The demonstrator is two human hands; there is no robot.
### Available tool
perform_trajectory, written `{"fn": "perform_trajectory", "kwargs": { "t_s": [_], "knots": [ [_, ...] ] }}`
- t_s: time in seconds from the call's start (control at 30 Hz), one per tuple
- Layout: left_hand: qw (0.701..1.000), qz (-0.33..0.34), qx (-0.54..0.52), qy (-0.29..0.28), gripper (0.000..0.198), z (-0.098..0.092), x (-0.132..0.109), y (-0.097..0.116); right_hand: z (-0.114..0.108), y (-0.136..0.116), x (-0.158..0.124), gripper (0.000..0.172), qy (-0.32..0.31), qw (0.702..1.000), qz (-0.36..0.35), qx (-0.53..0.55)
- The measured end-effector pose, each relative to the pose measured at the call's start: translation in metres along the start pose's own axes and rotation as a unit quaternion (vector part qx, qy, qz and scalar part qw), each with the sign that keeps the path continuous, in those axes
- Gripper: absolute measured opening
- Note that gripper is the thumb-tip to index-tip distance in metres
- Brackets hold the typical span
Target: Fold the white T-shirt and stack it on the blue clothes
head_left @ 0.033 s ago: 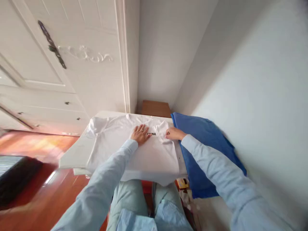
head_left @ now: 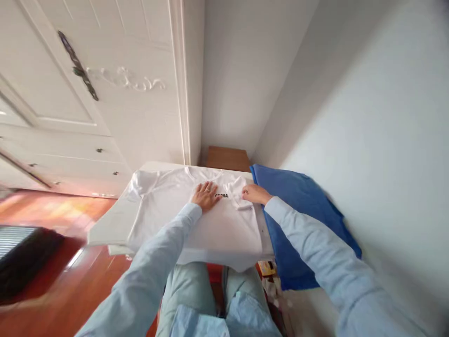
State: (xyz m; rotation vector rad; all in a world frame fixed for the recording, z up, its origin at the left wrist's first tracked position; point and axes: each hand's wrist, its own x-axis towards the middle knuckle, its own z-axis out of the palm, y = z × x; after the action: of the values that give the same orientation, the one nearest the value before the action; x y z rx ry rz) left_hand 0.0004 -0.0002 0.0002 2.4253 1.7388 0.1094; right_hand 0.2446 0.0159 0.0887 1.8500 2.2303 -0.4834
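Observation:
A white T-shirt (head_left: 168,210) with black lettering lies spread face up on a small white table (head_left: 105,229). My left hand (head_left: 206,195) rests flat on its chest just left of the lettering, fingers stretched out. To the right of the lettering, my right hand (head_left: 255,194) is closed, pinching the cloth at the shirt's right sleeve, which is folded inward. Both arms wear pale blue sleeves.
A blue garment (head_left: 298,220) lies to the right of the T-shirt, against the white wall. A white wardrobe with drawers (head_left: 70,154) stands to the left, and a brown wooden piece (head_left: 227,158) behind the table. Red-brown floor lies at left. My knees are under the table.

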Motion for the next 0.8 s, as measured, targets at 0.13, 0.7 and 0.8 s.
{"fn": "perform_trajectory", "kwargs": {
  "t_s": [0.13,0.7,0.8],
  "knots": [
    [1.000,0.002,-0.014,0.014,0.068,-0.002,-0.002,0.001,0.000,-0.017,0.012,0.046,0.113,0.993,-0.044,0.007],
    [0.972,-0.208,-0.026,0.107,0.047,-0.053,-0.042,-0.098,0.074,-0.043,0.065,0.065,0.142,0.985,-0.013,-0.101],
    [0.927,-0.362,-0.006,0.098,0.049,-0.075,-0.069,-0.167,0.076,-0.043,0.066,0.064,0.157,0.982,-0.015,-0.106]
  ]
}}
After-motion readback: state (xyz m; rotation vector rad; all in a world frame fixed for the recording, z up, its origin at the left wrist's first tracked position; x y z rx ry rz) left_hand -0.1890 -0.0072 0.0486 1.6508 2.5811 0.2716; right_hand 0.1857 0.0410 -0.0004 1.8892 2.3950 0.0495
